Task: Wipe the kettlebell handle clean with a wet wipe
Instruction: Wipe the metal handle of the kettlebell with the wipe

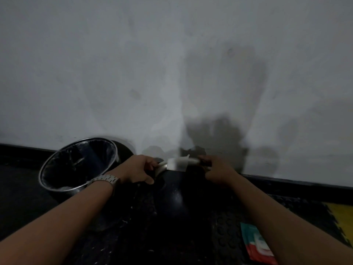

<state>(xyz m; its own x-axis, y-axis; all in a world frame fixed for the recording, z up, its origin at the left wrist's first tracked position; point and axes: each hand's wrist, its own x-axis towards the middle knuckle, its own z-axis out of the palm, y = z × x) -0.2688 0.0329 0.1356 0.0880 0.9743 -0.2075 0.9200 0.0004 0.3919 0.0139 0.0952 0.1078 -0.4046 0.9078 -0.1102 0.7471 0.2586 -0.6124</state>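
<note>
Gripping the pale, stiff metal handle (193, 161) of the heavy black kettlebell (177, 194) on the floor mat at both ends, left hand (140, 169) and right hand (215, 172) curling round it, soft white wet wipe (176, 163) draping limply between, likely sliding easily.

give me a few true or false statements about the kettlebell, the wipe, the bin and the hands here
1. The wet wipe is draped over the kettlebell handle. True.
2. The left hand wears a metal watch at its wrist. True.
3. The bin stands to the right of the kettlebell. False: it stands to the left, by the left hand.
4. The right hand is holding the wipes packet. False: the packet lies on the floor mat; the right hand grips the handle's right end.
5. The bin is lined with a bag. True.
</note>
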